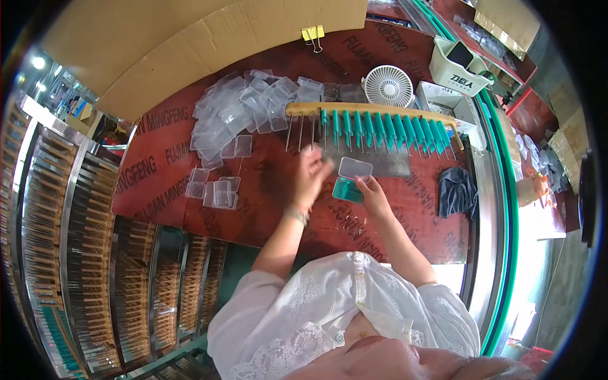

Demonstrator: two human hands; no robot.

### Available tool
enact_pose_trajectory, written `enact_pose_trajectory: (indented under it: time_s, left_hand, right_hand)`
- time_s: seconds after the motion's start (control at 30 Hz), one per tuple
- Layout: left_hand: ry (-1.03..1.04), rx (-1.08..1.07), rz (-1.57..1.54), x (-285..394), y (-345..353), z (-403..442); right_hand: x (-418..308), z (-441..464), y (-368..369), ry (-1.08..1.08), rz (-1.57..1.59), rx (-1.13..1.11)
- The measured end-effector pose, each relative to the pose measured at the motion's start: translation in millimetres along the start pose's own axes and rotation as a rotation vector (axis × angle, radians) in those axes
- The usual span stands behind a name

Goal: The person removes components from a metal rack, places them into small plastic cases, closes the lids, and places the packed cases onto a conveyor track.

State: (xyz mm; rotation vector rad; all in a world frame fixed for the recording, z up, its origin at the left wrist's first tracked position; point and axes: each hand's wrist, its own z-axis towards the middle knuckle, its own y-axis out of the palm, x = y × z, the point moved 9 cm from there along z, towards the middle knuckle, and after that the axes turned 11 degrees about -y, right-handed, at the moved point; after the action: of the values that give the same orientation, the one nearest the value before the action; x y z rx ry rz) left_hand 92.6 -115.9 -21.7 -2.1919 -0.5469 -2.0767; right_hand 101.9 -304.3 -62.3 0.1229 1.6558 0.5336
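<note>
My right hand (375,195) grips a small clear plastic box (354,168) at its right edge. The lid of this box is folded back, away from me, and something teal (347,190) fills the lower half. To its left, my left hand (310,175) is raised over the table, fingers apart and slightly blurred, with nothing visible in it. Just beyond both hands lies a wooden bar (380,110) with a row of metal rods. Teal pieces (367,130) hang on most of them, while several rods at the left end are bare.
Many clear plastic boxes (237,111) are piled at the left on the red table (272,221). Behind the bar stand a white fan (388,86) and a white bin (457,66). A dark cloth (457,192) lies right. Another person's hand (533,189) shows beyond the green-edged rail (506,253).
</note>
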Motion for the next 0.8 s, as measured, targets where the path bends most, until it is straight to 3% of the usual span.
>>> enact_pose_trajectory:
  time_s: [0.1,0.13,0.2,0.27,0.33,0.47,0.5,0.6,0.73,0.8]
  left_hand:
    - [0.073,-0.044,-0.057,22,2,65]
    - [0.415,0.021,0.305,48,8,69]
    - [0.756,0.083,0.667,63,26,57]
    - [0.447,-0.078,0.164,49,18,66]
    - [0.272,-0.094,0.003,50,15,66]
    - [0.435,-0.053,0.236,57,16,67]
    - [0.581,-0.025,0.405,63,19,63]
    - [0.514,-0.119,0.010,49,21,62]
    - [0.346,-0.167,-0.159,41,19,68]
    - [0.124,-0.150,-0.392,30,14,75]
  right_hand:
    - [-25,14,25,-0.029,-0.059,-0.043]
    - [-37,20,36,-0.069,-0.076,-0.083]
    - [-40,31,38,-0.079,-0.104,-0.088]
    - [-39,34,38,-0.089,-0.131,-0.099]
    - [-40,25,35,-0.115,-0.168,-0.099]
    - [-41,26,44,-0.115,-0.135,-0.074]
    - [-43,31,49,-0.126,-0.088,-0.081]
    - [-52,31,50,-0.144,-0.052,-0.083]
    - [-34,23,41,-0.110,-0.025,-0.144]
    - [-20,18,27,-0.085,-0.078,-0.115]
